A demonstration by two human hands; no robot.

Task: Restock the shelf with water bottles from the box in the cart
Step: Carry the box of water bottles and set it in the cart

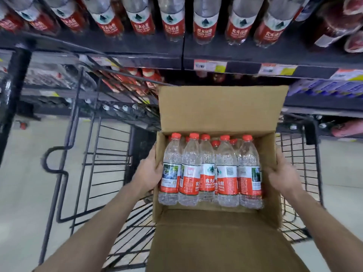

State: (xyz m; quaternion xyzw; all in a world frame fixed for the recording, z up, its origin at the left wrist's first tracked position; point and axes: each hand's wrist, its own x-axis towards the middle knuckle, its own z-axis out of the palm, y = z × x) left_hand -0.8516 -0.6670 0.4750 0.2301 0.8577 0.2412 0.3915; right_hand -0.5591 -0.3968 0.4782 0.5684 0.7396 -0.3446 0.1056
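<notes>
Nearest the camera, the near flap (222, 248) of the box (268, 173) folds out flat toward the viewer, covering the cart's (110, 173) near end. Both bare forearms reach past it on either side. The left hand (147, 173) presses flat against the box's left wall, fingers together, with the thumb hooked over the top edge. The right hand (282, 176) grips the right wall in the same way, palm against the cardboard and fingers wrapped out of sight behind it, so how far they curl cannot be told.

Inside the box lie the water bottles (210, 171), clear with red caps and red-and-white labels, packed side by side in at least two layers, caps pointing toward the shelf (182, 55). The far flap (223, 108) stands up behind them and hides part of the lower shelves.

The box sits in the black wire cart, toward its right side; the cart's left part shows bare wire. Whether the box rests on the wire or is lifted just off it cannot be told.

Ahead, the shelf carries a row of bigger bottles (172, 18) with the same red label, standing close together. Price tags (210, 65) line its front edge. Below it more red-capped bottles (145, 74) show past the cart's wire, and a blue pack (324, 90) sits to the right.
</notes>
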